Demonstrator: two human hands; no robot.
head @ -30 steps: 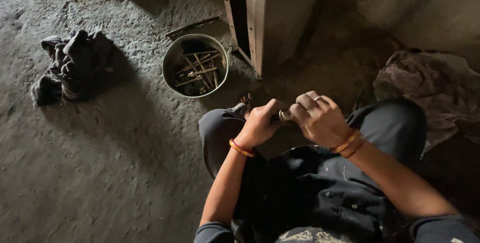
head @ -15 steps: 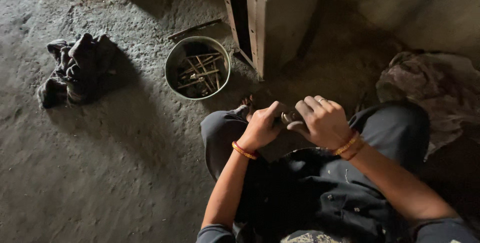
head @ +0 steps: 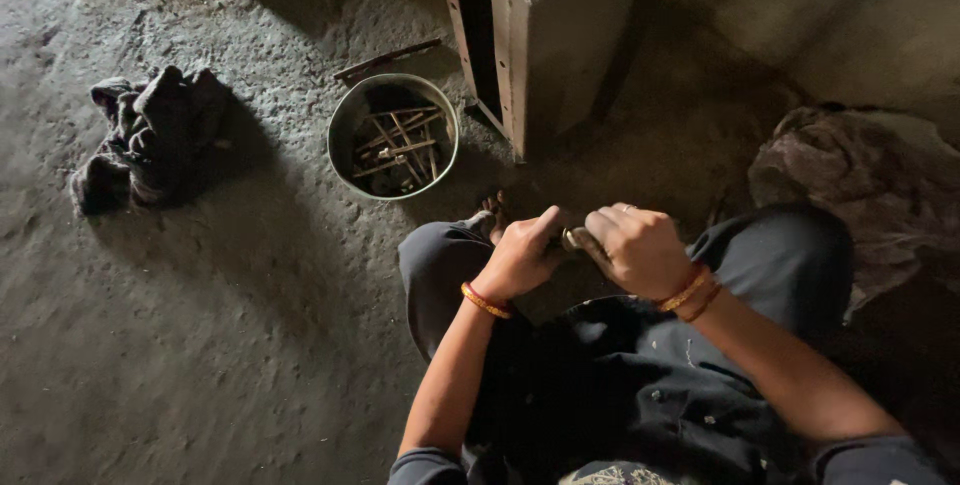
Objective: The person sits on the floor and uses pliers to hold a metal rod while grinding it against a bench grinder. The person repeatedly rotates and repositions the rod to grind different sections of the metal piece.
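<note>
I sit on a dirt floor with knees bent, in dark trousers. My left hand [head: 520,257] and my right hand [head: 640,248] meet in front of me, both closed around one small metal part [head: 572,239] held between them; only a pale tip of it shows between the fingers. Orange bangles ring both wrists. Ahead of my left knee stands a round metal bucket [head: 342,140] with several thin rusty rods lying inside it.
A grey metal cabinet [head: 560,35] stands just beyond the bucket. A dark crumpled rag [head: 145,135] lies on the floor at left. A pale heap of cloth [head: 870,175] rests at right. A flat metal strip [head: 385,60] lies behind the bucket.
My hands stay joined on the small part, the right fingers curling a little tighter over it. The view has drifted slightly; nothing on the floor moved.
</note>
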